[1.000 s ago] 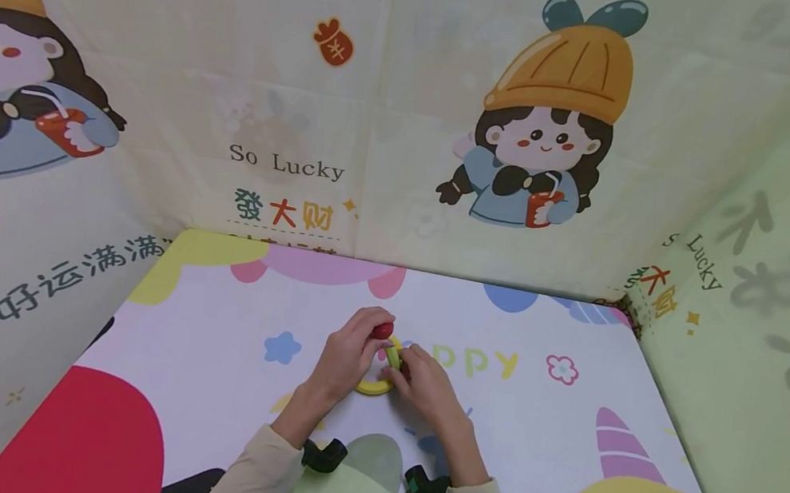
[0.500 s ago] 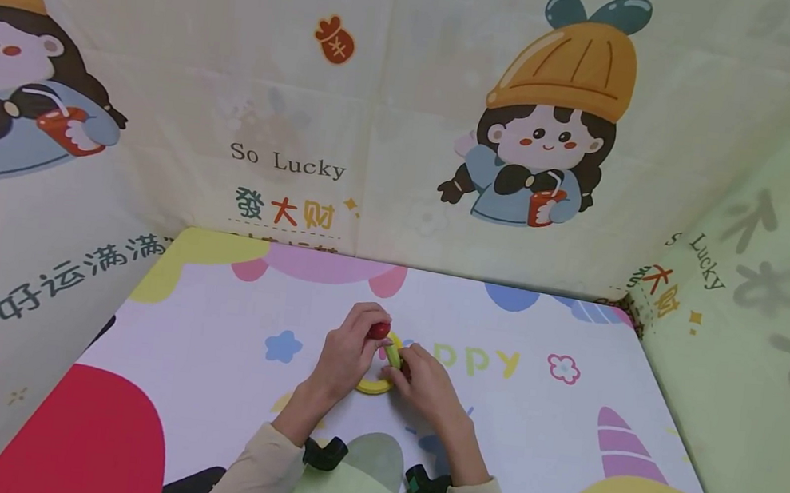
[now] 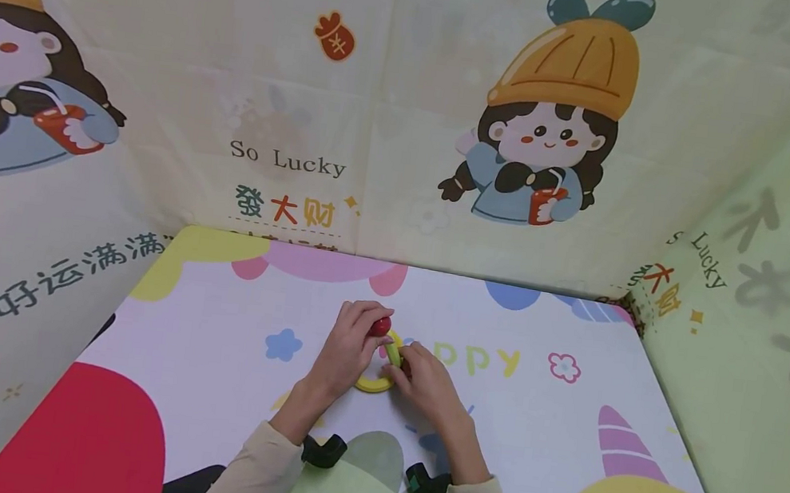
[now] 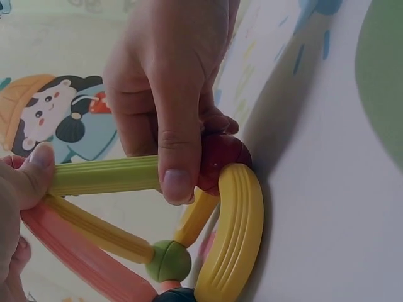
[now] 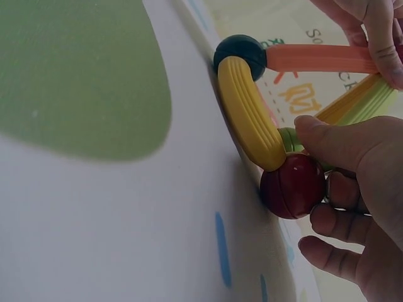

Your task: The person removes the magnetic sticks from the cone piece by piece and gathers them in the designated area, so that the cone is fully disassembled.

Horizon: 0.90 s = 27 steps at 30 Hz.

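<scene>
Both hands on a magnetic rod-and-ball frame, mid-bench, in front of the person; left hand grasping at the peak, thumb and fingers about the upper red ball; right hand low on the near right side, thumb laid over the bottom end of the light green rod, fingers curled behind, just beside the lower red ball; the thumb hides the joint there, so cannot tell whether rod and ball touch.

Frame: light green rod slopes up to the left hand; straight yellow rod runs from the green ball to the same peak; salmon rod does likewise from the dark blue ball; at the base, a curved yellow rod links lower red ball and dark blue ball, lying along the bench.

Surroundings: bench top printed, a blue flower left of the frame, a large red patch at near left; cartoon-printed cloth hangs behind; beige sleeves, a black bracket at each wrist.
</scene>
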Tool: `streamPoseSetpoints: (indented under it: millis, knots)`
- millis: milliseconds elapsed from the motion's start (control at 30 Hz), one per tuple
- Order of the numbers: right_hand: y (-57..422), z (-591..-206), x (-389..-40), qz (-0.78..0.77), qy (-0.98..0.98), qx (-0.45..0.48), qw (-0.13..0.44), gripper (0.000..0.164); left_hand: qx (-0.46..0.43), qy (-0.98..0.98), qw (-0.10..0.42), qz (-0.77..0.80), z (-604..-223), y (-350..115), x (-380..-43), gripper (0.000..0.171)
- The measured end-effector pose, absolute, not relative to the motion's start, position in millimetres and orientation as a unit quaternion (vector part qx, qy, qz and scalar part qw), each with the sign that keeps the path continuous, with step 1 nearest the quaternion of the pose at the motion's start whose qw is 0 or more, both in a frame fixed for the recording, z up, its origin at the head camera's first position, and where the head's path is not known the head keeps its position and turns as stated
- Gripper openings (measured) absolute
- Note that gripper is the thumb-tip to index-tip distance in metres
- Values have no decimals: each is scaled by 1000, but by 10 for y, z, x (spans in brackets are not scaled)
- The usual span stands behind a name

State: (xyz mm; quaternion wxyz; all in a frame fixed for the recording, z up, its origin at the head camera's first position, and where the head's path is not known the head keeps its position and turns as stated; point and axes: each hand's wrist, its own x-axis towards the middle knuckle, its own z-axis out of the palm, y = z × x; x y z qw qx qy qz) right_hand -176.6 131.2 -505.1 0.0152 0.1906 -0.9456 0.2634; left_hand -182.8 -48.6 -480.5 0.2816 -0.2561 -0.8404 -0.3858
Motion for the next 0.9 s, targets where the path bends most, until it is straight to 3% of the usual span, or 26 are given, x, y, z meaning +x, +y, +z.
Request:
streamPoseSetpoints:
  millis: [367, 900]
  knots:
    - [1311, -5038, -1766, 264, -945, 190, 10, 24, -235, -855, 230, -401, -4782, -489, -1789, 46]
    - [1325, -5014, -1759, 270, -942, 201, 11, 20, -229, -853, 202, -424, -4729, -492, -1768, 47]
